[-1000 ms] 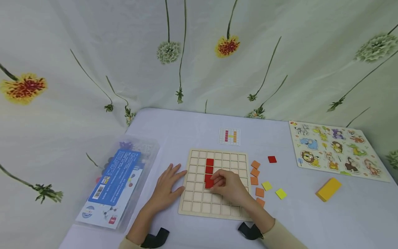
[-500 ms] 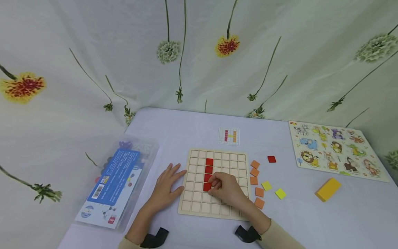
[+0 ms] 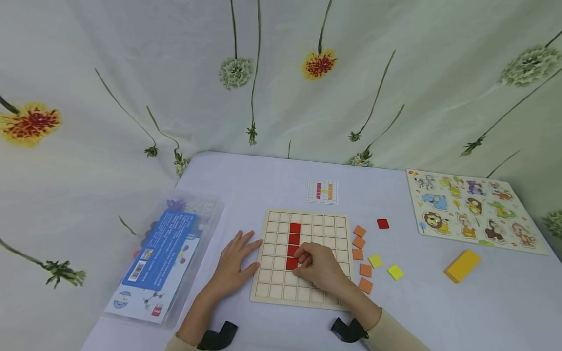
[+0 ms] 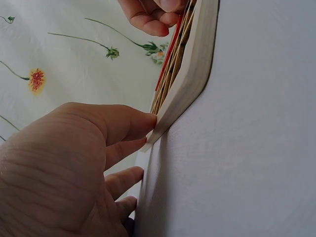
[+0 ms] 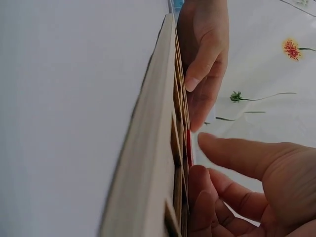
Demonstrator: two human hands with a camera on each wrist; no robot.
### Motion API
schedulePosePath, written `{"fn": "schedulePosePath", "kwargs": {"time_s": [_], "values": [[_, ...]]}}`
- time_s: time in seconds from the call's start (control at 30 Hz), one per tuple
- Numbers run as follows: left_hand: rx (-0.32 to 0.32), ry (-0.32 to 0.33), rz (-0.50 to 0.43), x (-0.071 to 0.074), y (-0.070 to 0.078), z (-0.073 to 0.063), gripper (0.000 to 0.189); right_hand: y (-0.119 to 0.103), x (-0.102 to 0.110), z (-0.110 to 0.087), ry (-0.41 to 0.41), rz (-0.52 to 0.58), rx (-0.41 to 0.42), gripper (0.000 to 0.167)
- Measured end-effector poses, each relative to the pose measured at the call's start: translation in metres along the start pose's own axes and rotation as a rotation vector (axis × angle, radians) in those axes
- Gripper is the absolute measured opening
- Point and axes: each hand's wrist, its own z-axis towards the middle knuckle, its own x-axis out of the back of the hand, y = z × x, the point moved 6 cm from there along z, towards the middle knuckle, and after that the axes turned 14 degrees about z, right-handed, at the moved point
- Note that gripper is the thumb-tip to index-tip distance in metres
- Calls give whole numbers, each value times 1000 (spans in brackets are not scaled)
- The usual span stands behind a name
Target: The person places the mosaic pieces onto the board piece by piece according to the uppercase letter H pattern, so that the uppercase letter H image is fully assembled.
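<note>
A square wooden grid board [image 3: 268,291] lies on the table with a column of several red square tiles [image 3: 294,239] in its cells. My right hand [image 3: 319,265] is over the board, thumb and curled index finger at the lowest red tile [image 3: 291,263], which sits flat in its cell. In the right wrist view the thumb and fingertips flank a thin red edge [image 5: 189,148]. My left hand [image 3: 235,263] rests at the board's left side, fingers spread; its thumb [image 4: 148,120] touches the board's edge in the left wrist view.
Several orange tiles [image 3: 357,254], two yellow tiles [image 3: 375,261] and a red tile [image 3: 383,224] lie right of the board. Behind it is a pattern card [image 3: 322,191]. A plastic case [image 3: 158,263] is left; a yellow block [image 3: 462,266] and animal puzzle [image 3: 476,209] are right.
The lowest red tile, askew one second ago, now lies square in its cell. My right hand has shifted slightly left and then stays put. The left hand keeps its place.
</note>
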Motion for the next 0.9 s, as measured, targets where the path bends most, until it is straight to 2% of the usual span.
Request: {"fn": "schedulePosePath", "kwargs": {"time_s": [0.17, 0.27, 0.37, 0.57, 0.73, 0.9], "values": [[1, -3, -5, 0, 1, 0, 50, -7, 15, -4, -57, 40, -38, 26], [2, -3, -2, 0, 1, -1, 50, -16, 34, -6, -94, 66, -14, 31], [1, 1, 7, 0, 1, -1, 50, -26, 60, -9, -87, 77, 27, 34], [8, -6, 2, 1, 1, -2, 50, -28, 121, -14, 53, 7, 42, 37], [12, -8, -3, 1, 1, -2, 49, -12, 164, -19, 158, -29, 7, 42], [8, -3, -2, 1, 0, -1, 49, 8, 192, -21, 243, -54, -42, 45]]}}
